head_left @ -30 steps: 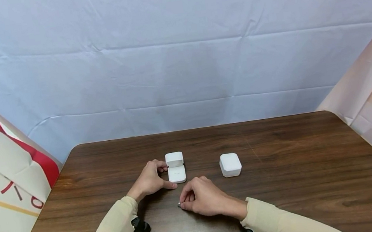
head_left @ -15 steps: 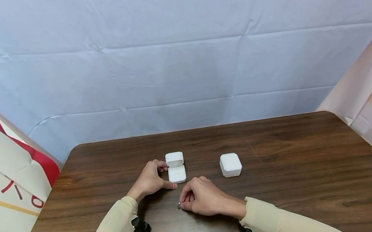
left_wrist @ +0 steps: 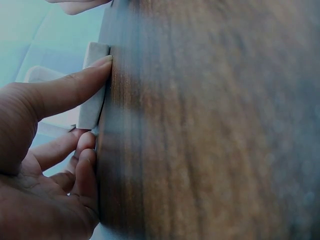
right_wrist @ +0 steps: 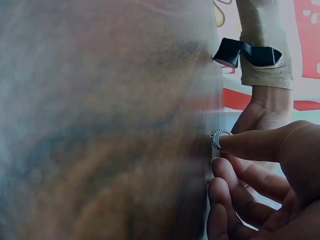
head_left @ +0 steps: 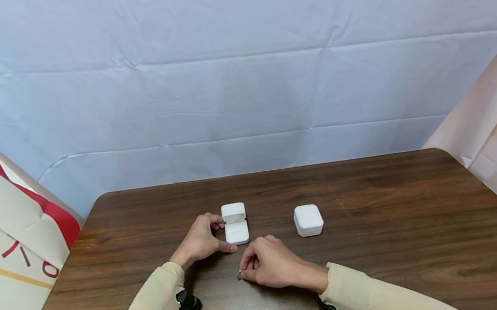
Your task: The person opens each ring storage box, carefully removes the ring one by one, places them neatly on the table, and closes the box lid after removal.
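Note:
A small white ring box (head_left: 237, 233) stands with its lid raised on the brown table, left of the middle. My left hand (head_left: 199, 241) holds it, the thumb along the front edge and the fingers at the left side; in the left wrist view the thumb lies across the box's base (left_wrist: 91, 114). Nearer the table's front, my right hand (head_left: 270, 265) pinches a thin ring between thumb and index finger, low over the tabletop. The right wrist view shows the ring (right_wrist: 213, 138) as a silvery band with a beaded or stone-set edge. Part of it is hidden behind the thumb.
A second white box (head_left: 308, 220), with its lid down, stands on the table (head_left: 395, 230) to the right of the hands. Pale blue cloth (head_left: 241, 98) hangs behind the table's far edge. Black wrist straps (head_left: 189, 304) sit on both sleeves.
A little more of the ring's loop shows beyond the right fingertips than a second ago. The left hand and both boxes have stayed put.

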`<state>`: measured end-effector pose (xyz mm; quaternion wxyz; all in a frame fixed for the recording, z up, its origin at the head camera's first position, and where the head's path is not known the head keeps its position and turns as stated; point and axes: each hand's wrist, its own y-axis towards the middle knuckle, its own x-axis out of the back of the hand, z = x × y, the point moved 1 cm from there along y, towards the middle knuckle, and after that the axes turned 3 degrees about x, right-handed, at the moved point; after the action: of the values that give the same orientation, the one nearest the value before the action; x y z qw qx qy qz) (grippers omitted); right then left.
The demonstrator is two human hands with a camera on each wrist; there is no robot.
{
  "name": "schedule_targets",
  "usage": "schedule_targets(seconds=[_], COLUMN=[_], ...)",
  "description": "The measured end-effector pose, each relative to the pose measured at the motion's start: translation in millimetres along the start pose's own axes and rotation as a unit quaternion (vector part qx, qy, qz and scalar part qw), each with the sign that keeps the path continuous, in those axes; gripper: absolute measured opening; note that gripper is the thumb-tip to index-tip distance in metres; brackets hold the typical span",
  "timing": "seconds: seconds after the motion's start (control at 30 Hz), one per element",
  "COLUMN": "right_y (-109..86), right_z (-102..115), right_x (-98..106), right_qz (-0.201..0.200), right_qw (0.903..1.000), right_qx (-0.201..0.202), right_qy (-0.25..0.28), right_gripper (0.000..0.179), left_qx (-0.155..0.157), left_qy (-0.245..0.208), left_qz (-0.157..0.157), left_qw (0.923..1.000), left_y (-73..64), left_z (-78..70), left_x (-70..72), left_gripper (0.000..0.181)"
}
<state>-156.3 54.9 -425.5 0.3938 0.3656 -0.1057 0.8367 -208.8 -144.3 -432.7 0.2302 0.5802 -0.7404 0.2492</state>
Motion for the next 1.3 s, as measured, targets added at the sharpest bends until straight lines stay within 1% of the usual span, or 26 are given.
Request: schedule_targets(seconds=[0.17,0.5,1.3], right_y=[0.0,0.1,0.3], right_z=[0.6,0.1,-0.1], right_x=[0.2,-0.2,-1.4], right_qz=[0.000,0.007,0.006], right_qw=[1.0000,1.0000,1.0000], right_qx=[0.002,0.001,-0.006], right_qy=[-0.009,0.000,-0.005], right_gripper=[0.012,0.012,0.013], left_qx=[0.002,0.000,0.002], left_qy=[-0.002,-0.005,-0.004], left_qz=[-0.002,-0.002,-0.001], left_qw=[1.0000,1.0000,1.0000], left_y=[0.4,0.7,0.3], left_z=[0.0,0.4,-0.2], left_x=[0.0,-0.3,-0.1], left_gripper=[0.055,0.056,0.058])
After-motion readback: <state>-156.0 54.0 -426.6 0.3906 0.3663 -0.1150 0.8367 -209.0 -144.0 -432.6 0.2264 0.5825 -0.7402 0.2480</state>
